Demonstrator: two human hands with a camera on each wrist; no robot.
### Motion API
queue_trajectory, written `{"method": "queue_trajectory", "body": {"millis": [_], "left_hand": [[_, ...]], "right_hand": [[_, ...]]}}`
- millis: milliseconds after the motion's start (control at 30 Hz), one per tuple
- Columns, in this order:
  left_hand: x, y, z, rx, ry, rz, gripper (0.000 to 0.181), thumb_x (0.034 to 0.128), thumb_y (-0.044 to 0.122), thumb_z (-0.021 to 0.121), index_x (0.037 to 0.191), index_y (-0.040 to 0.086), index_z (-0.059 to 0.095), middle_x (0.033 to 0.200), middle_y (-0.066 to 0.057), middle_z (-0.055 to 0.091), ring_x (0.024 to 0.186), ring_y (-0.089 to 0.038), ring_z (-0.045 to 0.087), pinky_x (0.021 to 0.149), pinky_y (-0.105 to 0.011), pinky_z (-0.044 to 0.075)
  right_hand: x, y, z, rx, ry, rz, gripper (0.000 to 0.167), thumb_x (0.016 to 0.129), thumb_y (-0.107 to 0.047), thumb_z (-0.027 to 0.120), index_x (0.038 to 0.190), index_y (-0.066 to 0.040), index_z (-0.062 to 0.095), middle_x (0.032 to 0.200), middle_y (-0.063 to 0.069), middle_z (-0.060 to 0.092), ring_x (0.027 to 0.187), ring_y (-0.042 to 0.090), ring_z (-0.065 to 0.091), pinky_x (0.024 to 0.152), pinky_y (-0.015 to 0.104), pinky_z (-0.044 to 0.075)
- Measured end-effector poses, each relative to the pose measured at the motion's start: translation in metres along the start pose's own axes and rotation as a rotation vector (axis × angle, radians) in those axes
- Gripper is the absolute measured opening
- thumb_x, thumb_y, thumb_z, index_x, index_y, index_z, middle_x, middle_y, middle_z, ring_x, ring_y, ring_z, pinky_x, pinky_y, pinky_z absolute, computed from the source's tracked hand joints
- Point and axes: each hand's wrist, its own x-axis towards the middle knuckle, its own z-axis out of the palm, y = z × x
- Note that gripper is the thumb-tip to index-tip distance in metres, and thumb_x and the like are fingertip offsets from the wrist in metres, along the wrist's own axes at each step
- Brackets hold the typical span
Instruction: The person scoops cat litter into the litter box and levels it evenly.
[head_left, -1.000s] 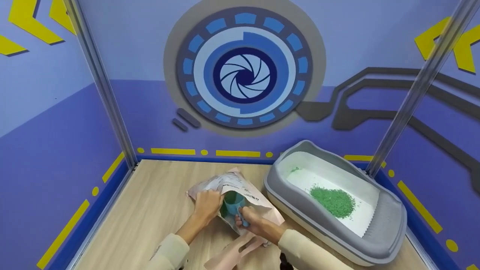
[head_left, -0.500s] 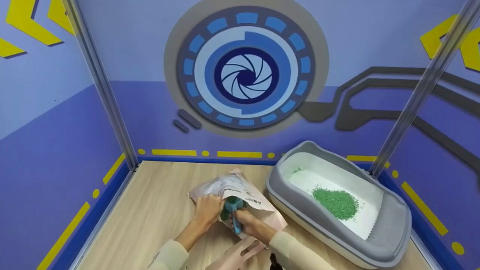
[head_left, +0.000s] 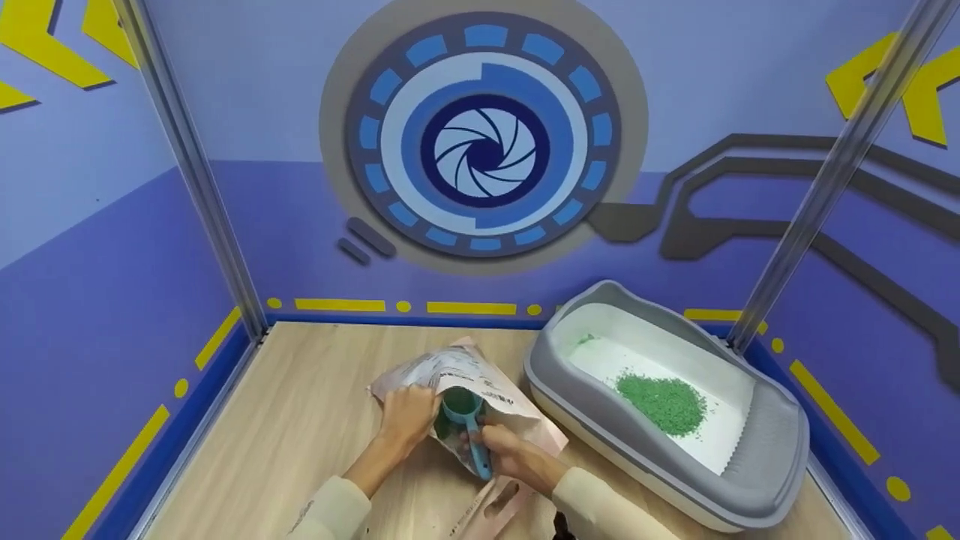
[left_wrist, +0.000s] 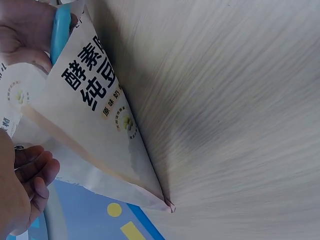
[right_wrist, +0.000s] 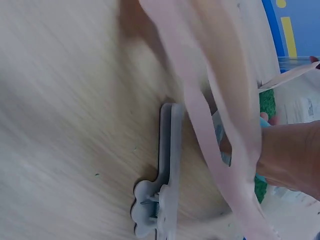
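Observation:
A pale pink and white printed bag (head_left: 480,375) lies on the table with its mouth open toward me, green pellets inside. My left hand (head_left: 409,418) grips the left edge of that mouth. My right hand (head_left: 511,448) holds the handle of a blue scoop (head_left: 478,451), whose cup sits within the bag's mouth. Green shows in the cup, though how full it is I cannot tell. In the left wrist view, curled left fingers (left_wrist: 37,172) lie against the bag, and part of the scoop handle (left_wrist: 61,32) shows by the right hand.
A grey and white litter box (head_left: 772,435) stands right of the bag, with a heap of green pellets (head_left: 664,405) on its floor. A grey bag clip (right_wrist: 170,150) lies on the table near the bag's torn pink strip (right_wrist: 200,115). Patterned walls enclose the table.
The scoop has turned in my right hand, so its handle now points toward me and shows more fully. My left hand keeps its grip on the bag's edge.

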Motion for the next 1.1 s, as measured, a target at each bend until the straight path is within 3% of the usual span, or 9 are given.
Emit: {"method": "queue_trajectory", "body": {"millis": [133, 333, 467, 633, 800, 967, 1100], "left_hand": [[0.000, 0.000, -0.001, 0.020, 0.005, 0.008, 0.037, 0.0866, 0.027, 0.073, 0.056, 0.010, 0.059, 0.058, -0.010, 0.065, 0.052, -0.030, 0.064, 0.042, -0.042, 0.044], [0.000, 0.001, -0.003, 0.028, 0.031, 0.032, 0.036, 0.0873, 0.025, 0.070, 0.056, 0.011, 0.059, 0.057, -0.009, 0.064, 0.051, -0.029, 0.064, 0.042, -0.042, 0.044], [0.000, 0.001, -0.005, 0.030, 0.051, 0.043, 0.035, 0.0850, 0.024, 0.072, 0.055, 0.011, 0.057, 0.055, -0.009, 0.064, 0.050, -0.028, 0.063, 0.041, -0.041, 0.043], [0.000, 0.001, -0.006, 0.034, 0.056, 0.034, 0.037, 0.0839, 0.026, 0.073, 0.055, 0.011, 0.057, 0.056, -0.009, 0.064, 0.049, -0.029, 0.063, 0.041, -0.042, 0.043], [-0.001, -0.002, -0.005, 0.039, 0.068, 0.029, 0.038, 0.0842, 0.026, 0.075, 0.055, 0.011, 0.057, 0.055, -0.009, 0.064, 0.049, -0.030, 0.062, 0.041, -0.042, 0.043], [0.000, -0.001, -0.005, 0.026, 0.062, 0.022, 0.037, 0.0831, 0.026, 0.076, 0.055, 0.010, 0.058, 0.056, -0.009, 0.064, 0.048, -0.030, 0.062, 0.041, -0.042, 0.043], [0.000, 0.002, -0.004, 0.016, 0.035, 0.023, 0.036, 0.0838, 0.026, 0.075, 0.056, 0.011, 0.058, 0.057, -0.009, 0.065, 0.049, -0.030, 0.063, 0.042, -0.043, 0.043]], "right_hand": [[-0.019, -0.004, 0.001, -0.024, -0.012, 0.056, 0.033, 0.098, 0.001, 0.040, 0.129, -0.001, 0.026, 0.088, 0.000, 0.056, 0.079, 0.013, 0.053, 0.074, 0.027, 0.047], [-0.049, -0.022, -0.009, -0.154, -0.100, 0.155, 0.011, 0.100, -0.001, 0.037, 0.106, -0.010, 0.036, 0.082, -0.001, 0.053, 0.074, 0.011, 0.052, 0.073, 0.026, 0.042], [-0.068, -0.043, -0.025, -0.256, -0.178, 0.246, 0.013, 0.102, -0.003, 0.035, 0.100, -0.015, 0.041, 0.083, 0.000, 0.053, 0.075, 0.011, 0.052, 0.072, 0.028, 0.043], [-0.085, -0.076, -0.053, -0.381, -0.284, 0.320, 0.012, 0.103, -0.005, 0.038, 0.104, -0.013, 0.046, 0.084, 0.000, 0.056, 0.076, 0.010, 0.053, 0.070, 0.024, 0.043], [-0.095, -0.117, -0.083, -0.564, -0.384, 0.393, 0.018, 0.103, -0.008, 0.042, 0.118, -0.011, 0.051, 0.090, -0.001, 0.060, 0.080, 0.008, 0.055, 0.071, 0.020, 0.042], [-0.103, -0.162, -0.124, -0.759, -0.561, 0.425, 0.020, 0.102, -0.008, 0.046, 0.120, -0.013, 0.055, 0.092, -0.005, 0.062, 0.084, 0.007, 0.057, 0.079, 0.022, 0.045], [-0.112, -0.195, -0.161, -0.780, -0.653, 0.452, 0.021, 0.104, -0.008, 0.045, 0.119, -0.018, 0.055, 0.094, -0.008, 0.064, 0.086, 0.005, 0.059, 0.081, 0.021, 0.048]]}}
